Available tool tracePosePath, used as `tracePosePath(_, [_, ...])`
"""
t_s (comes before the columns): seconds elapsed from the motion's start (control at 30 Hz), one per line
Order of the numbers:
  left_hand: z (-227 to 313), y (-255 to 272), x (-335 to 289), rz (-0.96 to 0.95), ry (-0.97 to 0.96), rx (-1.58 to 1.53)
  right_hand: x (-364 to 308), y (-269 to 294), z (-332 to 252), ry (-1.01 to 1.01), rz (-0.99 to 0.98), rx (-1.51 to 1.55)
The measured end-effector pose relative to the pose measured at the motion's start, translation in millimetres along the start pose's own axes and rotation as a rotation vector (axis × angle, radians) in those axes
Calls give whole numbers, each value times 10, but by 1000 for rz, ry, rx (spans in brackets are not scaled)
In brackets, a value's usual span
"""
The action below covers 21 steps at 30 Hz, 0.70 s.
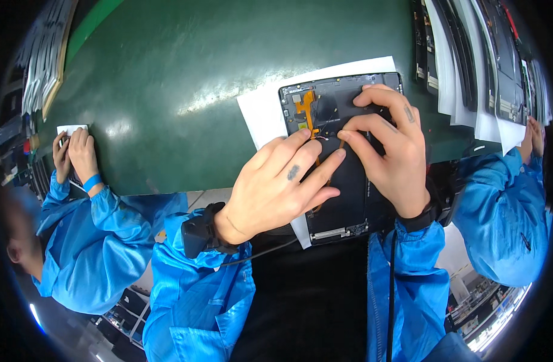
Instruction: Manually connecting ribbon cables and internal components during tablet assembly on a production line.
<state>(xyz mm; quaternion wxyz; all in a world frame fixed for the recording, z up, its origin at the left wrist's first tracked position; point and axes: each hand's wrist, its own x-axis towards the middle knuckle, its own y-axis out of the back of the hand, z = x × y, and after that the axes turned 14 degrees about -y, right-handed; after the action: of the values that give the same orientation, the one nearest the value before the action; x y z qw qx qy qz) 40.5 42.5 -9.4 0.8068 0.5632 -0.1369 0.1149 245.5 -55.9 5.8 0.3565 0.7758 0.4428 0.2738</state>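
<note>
A black tablet housing (349, 211) lies on a white sheet (261, 114) at the table's near edge, partly over it. An orange flex cable (308, 108) runs down its left part, with thin wires beside it. My left hand (276, 181) lies over the housing's left side, fingers stretched, fingertips touching the cable and the surface next to it. It holds nothing I can see and hides the cable's lower part. Over the housing's right side, my right hand (391, 142) pinches a small thin brownish strip (341, 143) between thumb and index finger; the other fingers curl above.
Upright black panels with white sheets (463, 60) stand in a row at the right of the green table (168, 72). More stacked panels (47, 60) are at the far left. Co-workers in blue sit on both sides; the left one's hands (80, 151) hold a small white item.
</note>
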Motion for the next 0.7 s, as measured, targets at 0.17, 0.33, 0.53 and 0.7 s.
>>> tracePosePath(0.17, [34, 1, 30, 4, 34, -2, 4, -2, 2, -15, -1, 5])
tracePosePath(0.33, [11, 7, 58, -8, 41, -13, 18, 22, 49, -125, -17, 215])
tracePosePath(0.53, [-28, 43, 99, -50, 78, -37, -76, 230, 155, -102, 63, 104])
tracePosePath(0.7, [-38, 77, 116, -60, 76, -21, -87, 151, 194, -66, 24, 59])
